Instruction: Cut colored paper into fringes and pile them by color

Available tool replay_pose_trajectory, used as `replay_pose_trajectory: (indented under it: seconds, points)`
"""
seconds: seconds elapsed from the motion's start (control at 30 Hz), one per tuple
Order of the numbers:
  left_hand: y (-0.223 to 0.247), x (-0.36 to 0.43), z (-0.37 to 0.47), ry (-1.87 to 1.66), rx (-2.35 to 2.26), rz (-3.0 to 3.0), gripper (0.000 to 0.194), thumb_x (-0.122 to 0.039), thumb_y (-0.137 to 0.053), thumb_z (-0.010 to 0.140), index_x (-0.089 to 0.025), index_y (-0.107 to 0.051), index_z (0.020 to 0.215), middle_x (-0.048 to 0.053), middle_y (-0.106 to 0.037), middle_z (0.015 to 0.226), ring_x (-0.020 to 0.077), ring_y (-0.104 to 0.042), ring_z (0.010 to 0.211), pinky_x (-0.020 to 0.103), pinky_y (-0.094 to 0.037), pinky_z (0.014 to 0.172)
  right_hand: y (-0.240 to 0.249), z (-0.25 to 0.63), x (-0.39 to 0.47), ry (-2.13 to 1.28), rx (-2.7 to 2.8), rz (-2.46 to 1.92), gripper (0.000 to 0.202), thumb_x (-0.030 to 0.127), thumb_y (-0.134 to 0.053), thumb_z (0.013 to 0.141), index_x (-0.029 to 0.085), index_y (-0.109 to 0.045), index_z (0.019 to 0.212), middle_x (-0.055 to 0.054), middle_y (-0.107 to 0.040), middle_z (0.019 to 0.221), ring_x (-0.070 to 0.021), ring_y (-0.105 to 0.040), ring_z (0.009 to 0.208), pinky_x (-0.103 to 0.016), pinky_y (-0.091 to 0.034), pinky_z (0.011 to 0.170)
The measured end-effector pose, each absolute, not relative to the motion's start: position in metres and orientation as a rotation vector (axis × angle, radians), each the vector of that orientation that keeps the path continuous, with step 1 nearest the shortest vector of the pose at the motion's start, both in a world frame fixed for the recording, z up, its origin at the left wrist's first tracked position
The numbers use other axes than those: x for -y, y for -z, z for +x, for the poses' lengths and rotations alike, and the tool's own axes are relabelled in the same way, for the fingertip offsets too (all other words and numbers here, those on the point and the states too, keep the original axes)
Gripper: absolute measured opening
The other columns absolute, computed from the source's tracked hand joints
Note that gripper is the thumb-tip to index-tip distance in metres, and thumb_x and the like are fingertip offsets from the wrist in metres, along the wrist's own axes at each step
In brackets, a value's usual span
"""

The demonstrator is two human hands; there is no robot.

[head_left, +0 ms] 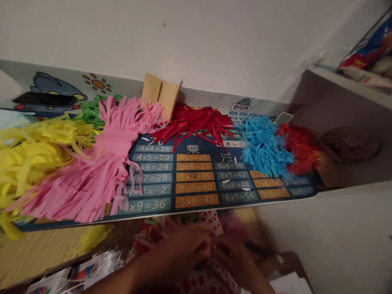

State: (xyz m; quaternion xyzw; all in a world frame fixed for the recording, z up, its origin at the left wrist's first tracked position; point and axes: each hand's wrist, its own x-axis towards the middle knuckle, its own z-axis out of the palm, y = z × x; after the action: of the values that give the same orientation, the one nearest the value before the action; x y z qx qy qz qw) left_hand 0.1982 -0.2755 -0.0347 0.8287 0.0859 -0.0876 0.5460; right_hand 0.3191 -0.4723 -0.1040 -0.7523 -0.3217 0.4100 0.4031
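Observation:
Below the near edge of the table, my left hand and my right hand meet over my lap, both dim and smeared. Their fingers look curled and pressed together; whatever they hold is too small or hidden to name. Beside and behind my left hand lies a bunch of mixed-colour fringed paper, mostly red, pink and green. Heart-patterned cloth shows behind and under the hands. On the table, the nearest fringed paper is a large pink piece with an uncut band, overlapping yellow fringed paper.
Red, blue, orange-red and green fringed paper lie on the multiplication-chart tabletop. A folded tan card stands at the back, with a phone at left. Plastic-wrapped packets sit low left.

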Motion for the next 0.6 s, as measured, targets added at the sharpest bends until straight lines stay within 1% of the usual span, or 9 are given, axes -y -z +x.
replay_pose_trajectory:
  seconds: [0.07,0.13,0.2,0.23,0.3,0.37,0.43,0.5,0.6]
  points:
    - [0.047,0.288,0.208,0.344,-0.127,1.828,0.01,-0.021,-0.05,0.083,-0.019,-0.059,0.079,-0.001,-0.064,0.081,0.0129,-0.057,0.071,0.02,-0.04,0.063,0.093,0.328,0.48,-1.017,0.657,-1.767,0.016,0.031,-0.074,0.074,0.018,-0.066,0.076,0.001,-0.061,0.066,-0.0121,-0.053,0.058,-0.021,-0.041,0.054]
    - [0.065,0.293,0.213,0.381,-0.182,1.73,0.011,-0.022,-0.049,0.082,-0.018,-0.059,0.078,-0.003,-0.061,0.071,0.0117,-0.054,0.062,0.018,-0.036,0.054,0.087,0.347,0.499,-0.949,0.406,-1.542,0.026,0.037,-0.081,0.067,0.018,-0.063,0.068,0.005,-0.053,0.054,-0.0082,-0.044,0.045,-0.018,-0.038,0.044]
    - [0.082,0.294,0.214,0.305,-0.274,1.721,0.013,-0.021,-0.049,0.08,-0.017,-0.06,0.075,-0.003,-0.06,0.068,0.0117,-0.053,0.06,0.018,-0.034,0.051,0.084,0.375,0.526,-0.772,0.174,-1.256,0.027,0.038,-0.082,0.067,0.019,-0.062,0.066,0.008,-0.047,0.048,-0.0052,-0.037,0.038,-0.015,-0.035,0.037]
    - [0.09,0.293,0.214,0.261,-0.313,1.736,0.014,-0.022,-0.049,0.08,-0.017,-0.061,0.073,-0.003,-0.06,0.067,0.0118,-0.052,0.059,0.018,-0.033,0.051,0.082,0.389,0.541,-0.649,0.086,-1.136,0.024,0.036,-0.081,0.069,0.02,-0.063,0.068,0.008,-0.049,0.049,-0.0049,-0.038,0.038,-0.013,-0.037,0.036]
    - [0.102,0.292,0.215,0.207,-0.35,1.777,0.016,-0.023,-0.051,0.079,-0.016,-0.063,0.07,-0.002,-0.06,0.064,0.0122,-0.051,0.059,0.018,-0.032,0.052,0.076,0.412,0.566,-0.411,-0.031,-0.981,0.019,0.027,-0.081,0.069,0.022,-0.066,0.079,0.006,-0.06,0.059,-0.0059,-0.051,0.047,-0.012,-0.046,0.042]
    - [0.107,0.291,0.218,0.174,-0.348,1.813,0.017,-0.025,-0.053,0.078,-0.017,-0.065,0.069,-0.002,-0.061,0.063,0.013,-0.051,0.06,0.019,-0.033,0.054,0.07,0.427,0.584,-0.233,-0.081,-0.91,0.03,0.02,-0.083,0.065,0.021,-0.068,0.091,0.003,-0.069,0.078,-0.0075,-0.063,0.065,-0.013,-0.055,0.056]
    - [0.107,0.29,0.221,0.163,-0.343,1.847,0.018,-0.028,-0.055,0.078,-0.017,-0.066,0.068,-0.002,-0.063,0.063,0.0139,-0.053,0.061,0.019,-0.034,0.056,0.064,0.434,0.595,-0.119,-0.083,-0.884,0.04,0.015,-0.086,0.06,0.02,-0.069,0.096,0.002,-0.072,0.089,-0.0078,-0.066,0.075,-0.013,-0.057,0.066]
    - [0.105,0.289,0.225,0.179,-0.327,1.89,0.019,-0.03,-0.056,0.077,-0.018,-0.066,0.066,-0.002,-0.064,0.062,0.0148,-0.053,0.061,0.02,-0.034,0.057,0.061,0.436,0.598,-0.076,-0.071,-0.887,0.037,0.016,-0.089,0.058,0.02,-0.069,0.09,0.003,-0.071,0.084,-0.0064,-0.065,0.069,-0.013,-0.056,0.062]
    - [0.106,0.287,0.229,0.224,-0.246,1.975,0.022,-0.033,-0.055,0.078,-0.019,-0.064,0.063,-0.001,-0.064,0.063,0.0163,-0.055,0.063,0.021,-0.035,0.058,0.059,0.437,0.599,-0.101,-0.063,-0.901,0.029,0.026,-0.088,0.063,0.02,-0.068,0.083,0.008,-0.063,0.064,-0.0041,-0.057,0.052,-0.013,-0.051,0.05]
